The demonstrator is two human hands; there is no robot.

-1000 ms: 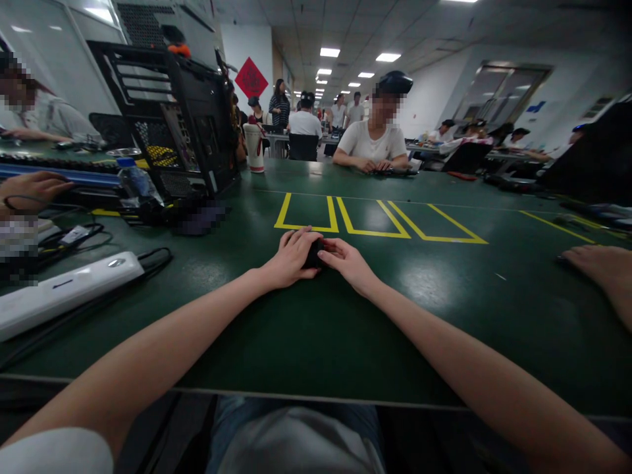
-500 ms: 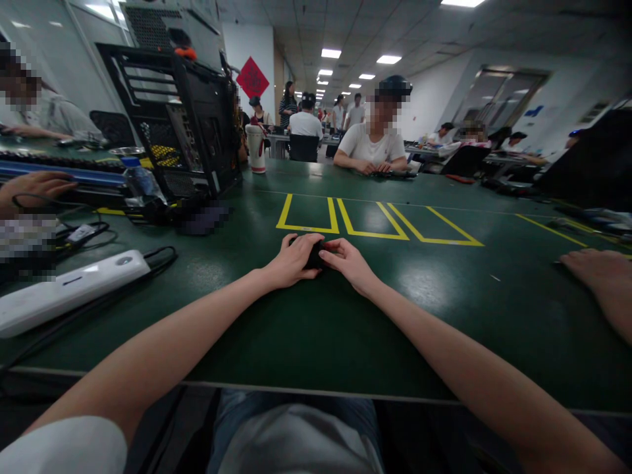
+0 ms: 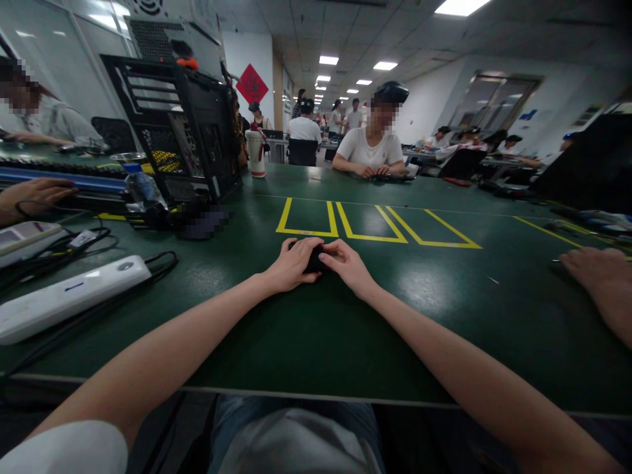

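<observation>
A small black object [image 3: 314, 262] sits low over the green table [image 3: 316, 342], between my two hands; its kind cannot be made out. My left hand [image 3: 295, 264] is closed over it from the left, the fingers across its top and the thumb at its near side. From the right, my right hand [image 3: 347, 266] pinches its edge with thumb and fingertips. Most of the object is covered by my fingers. Just beyond my hands, yellow tape outlines [image 3: 306, 233] mark the tabletop.
To the left lie a white power strip [image 3: 74, 289] and black cables. A black computer case [image 3: 197, 131], a plastic bottle [image 3: 141, 184] and a paper cup [image 3: 255, 155] stand farther back. Other people's hands rest at the far left [image 3: 37, 197] and right [image 3: 600, 283]; a person [image 3: 372, 148] sits opposite.
Both hands keep their hold on the black object, with the left fingers shifting slightly down over it. The camera view has tilted a little.
</observation>
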